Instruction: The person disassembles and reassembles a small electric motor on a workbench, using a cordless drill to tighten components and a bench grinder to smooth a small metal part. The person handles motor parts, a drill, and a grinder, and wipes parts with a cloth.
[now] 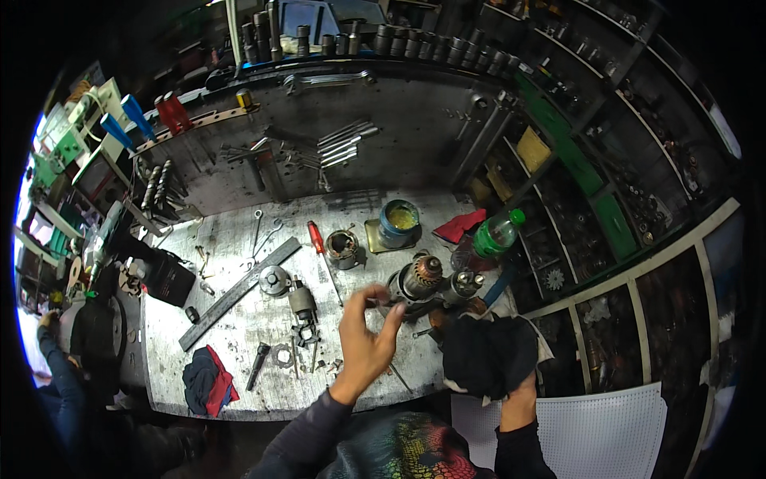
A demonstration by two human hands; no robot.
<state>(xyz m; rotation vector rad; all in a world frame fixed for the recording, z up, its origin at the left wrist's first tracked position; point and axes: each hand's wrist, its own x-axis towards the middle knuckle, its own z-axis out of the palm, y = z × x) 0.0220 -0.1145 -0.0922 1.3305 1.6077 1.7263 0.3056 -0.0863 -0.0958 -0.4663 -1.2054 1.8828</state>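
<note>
My left hand (369, 339) hovers over the metal bench with thumb and fingers apart and nothing between them. Just beyond its fingertips, a motor armature (425, 275) with a copper-coloured top stands upright in a grey metal housing. A cylindrical metal part (463, 286) with terminals sits to its right. At the bench's right edge my right hand (523, 391) holds a bunched black cloth (488, 355), which hides most of its fingers. Left of my left hand lie a grey shaft with a gear end (302, 302) and a round metal end cap (274, 279).
Behind stand an open tin of yellowish grease (399, 222), a ring-shaped coil housing (343, 249) and a green-capped bottle (496, 235). A red screwdriver (316, 238), a long flat bar (239, 294) and rags (209, 382) lie leftward. Another person's arm (57, 363) shows far left.
</note>
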